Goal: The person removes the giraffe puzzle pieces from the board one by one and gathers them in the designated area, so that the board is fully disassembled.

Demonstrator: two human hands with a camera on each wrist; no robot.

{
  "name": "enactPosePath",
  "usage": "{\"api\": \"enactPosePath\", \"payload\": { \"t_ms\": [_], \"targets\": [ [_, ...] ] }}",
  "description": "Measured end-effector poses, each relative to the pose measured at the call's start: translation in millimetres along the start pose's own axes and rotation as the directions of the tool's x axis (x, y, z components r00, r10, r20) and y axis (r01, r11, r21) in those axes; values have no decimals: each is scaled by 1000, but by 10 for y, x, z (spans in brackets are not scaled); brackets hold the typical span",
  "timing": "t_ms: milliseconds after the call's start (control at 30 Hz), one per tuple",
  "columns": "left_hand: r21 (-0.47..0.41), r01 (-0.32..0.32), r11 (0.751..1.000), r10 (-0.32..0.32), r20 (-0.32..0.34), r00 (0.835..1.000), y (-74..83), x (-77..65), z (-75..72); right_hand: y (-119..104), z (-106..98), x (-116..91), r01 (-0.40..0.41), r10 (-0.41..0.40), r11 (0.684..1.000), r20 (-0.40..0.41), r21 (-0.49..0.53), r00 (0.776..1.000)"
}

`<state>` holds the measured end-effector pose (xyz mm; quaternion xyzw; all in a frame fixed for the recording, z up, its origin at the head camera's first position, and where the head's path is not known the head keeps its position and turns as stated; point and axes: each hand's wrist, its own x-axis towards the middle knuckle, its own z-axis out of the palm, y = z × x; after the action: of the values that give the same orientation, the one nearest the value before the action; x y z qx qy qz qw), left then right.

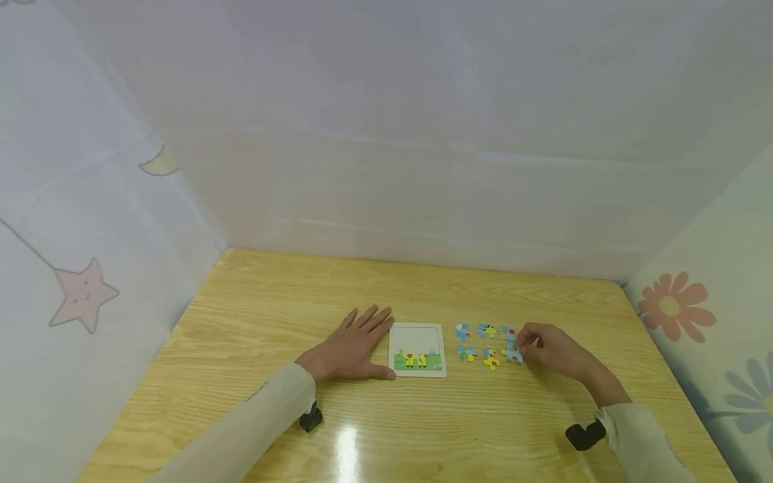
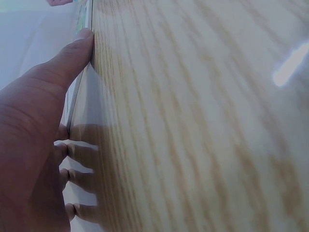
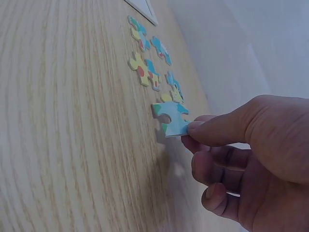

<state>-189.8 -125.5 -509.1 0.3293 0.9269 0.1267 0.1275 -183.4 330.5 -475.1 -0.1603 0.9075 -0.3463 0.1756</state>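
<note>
A white square puzzle board [image 1: 417, 339] lies on the table; its lower strip shows green ground and yellow legs with red patches. Flat beside it, my left hand [image 1: 353, 345] has its fingers spread, and its thumb touches the board's edge. On the right, my right hand [image 1: 552, 350] pinches a light-blue puzzle piece [image 3: 173, 118] with green corners between thumb and index finger. That piece is tilted a little off the table in the right wrist view. Several loose puzzle pieces [image 1: 492, 361] in blue, yellow and red lie in two rows between the board and this hand.
The wooden table [image 1: 290, 282] carries the board and pieces. White curtains [image 1: 386, 188] enclose it at the back and both sides, printed with a pink star [image 1: 83, 294] on the left and flowers [image 1: 673, 306] on the right.
</note>
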Motion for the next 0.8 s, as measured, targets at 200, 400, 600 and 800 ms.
{"api": "enactPosePath", "payload": {
  "t_ms": [200,400,600,800],
  "targets": [
    [7,4,1000,-4,0,1000,-4,-1,10,-3,25,1,-10,11,1000,-24,6,1000],
    [11,4,1000,-4,-7,1000,-20,10,28,-65,20,55,-44,45,999,-43,20,998],
    [3,10,1000,-10,-4,1000,-15,9,31,-157,75,178,14,-13,999,-20,29,1000],
    [0,8,1000,-8,-1,1000,-7,12,19,-324,178,314,39,-40,998,18,53,999]
  ]
}}
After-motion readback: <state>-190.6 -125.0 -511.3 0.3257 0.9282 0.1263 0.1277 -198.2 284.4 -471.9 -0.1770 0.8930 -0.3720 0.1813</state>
